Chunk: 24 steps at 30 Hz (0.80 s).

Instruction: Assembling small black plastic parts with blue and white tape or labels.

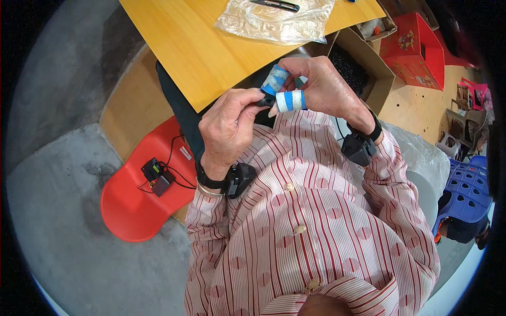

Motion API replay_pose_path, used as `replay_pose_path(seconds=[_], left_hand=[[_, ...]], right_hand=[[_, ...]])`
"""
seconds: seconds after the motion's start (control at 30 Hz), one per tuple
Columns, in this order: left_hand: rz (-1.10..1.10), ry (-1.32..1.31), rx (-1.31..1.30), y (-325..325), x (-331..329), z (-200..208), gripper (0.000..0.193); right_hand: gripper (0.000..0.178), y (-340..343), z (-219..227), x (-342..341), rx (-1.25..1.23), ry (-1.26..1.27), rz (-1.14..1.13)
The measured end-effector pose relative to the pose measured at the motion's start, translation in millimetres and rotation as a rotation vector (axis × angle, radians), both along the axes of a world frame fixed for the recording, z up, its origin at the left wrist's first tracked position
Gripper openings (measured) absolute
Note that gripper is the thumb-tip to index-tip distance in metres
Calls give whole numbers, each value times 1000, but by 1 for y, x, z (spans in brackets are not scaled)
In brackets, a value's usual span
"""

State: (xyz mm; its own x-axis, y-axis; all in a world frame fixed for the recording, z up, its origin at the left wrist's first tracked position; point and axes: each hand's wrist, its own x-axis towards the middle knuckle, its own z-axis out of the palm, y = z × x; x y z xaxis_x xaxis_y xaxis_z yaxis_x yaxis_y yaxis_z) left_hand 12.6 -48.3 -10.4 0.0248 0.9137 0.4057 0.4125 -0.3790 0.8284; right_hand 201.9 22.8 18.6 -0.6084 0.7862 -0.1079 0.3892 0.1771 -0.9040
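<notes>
My left hand (227, 118) pinches a small black part (268, 100) between thumb and forefinger, in front of my body by the table's near edge. My right hand (328, 87) meets it from the other side, its fingers closed on the same part. Blue-and-white tape wraps (290, 100) cover the thumb and forefinger of that hand. A small pale-green bit (300, 81) shows between its fingers; what it belongs to is hidden. The black part's exact kind is too small to tell. Both wrists carry black strapped devices (359, 148).
A yellow tabletop (195, 58) lies ahead, with a clear plastic bag (247, 23) and a black utility knife (276, 5) on it. A cardboard box (382, 87) of small black pieces stands right, near a red box (414, 52). Left is a red chair (129, 205) bearing cabled electronics (162, 184).
</notes>
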Motion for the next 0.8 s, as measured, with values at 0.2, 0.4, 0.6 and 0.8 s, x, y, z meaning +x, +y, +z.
replay_pose_path(seconds=[0.2, 0.4, 0.6, 0.8], left_hand=[[-3, -9, 68, 3, 0, -2, 23], [19, 45, 67, 2, -1, 2, 24], [4, 91, 116, 0, -5, -2, 20], [-4, 135, 189, 3, -5, 2, 20]], right_hand=[[33, -3, -1, -2, 5, 1, -10], [26, -11, 3, -5, -9, 71, -56], [23, -14, 2, -4, -37, 122, -74], [21, -18, -1, -6, -94, 187, -116]])
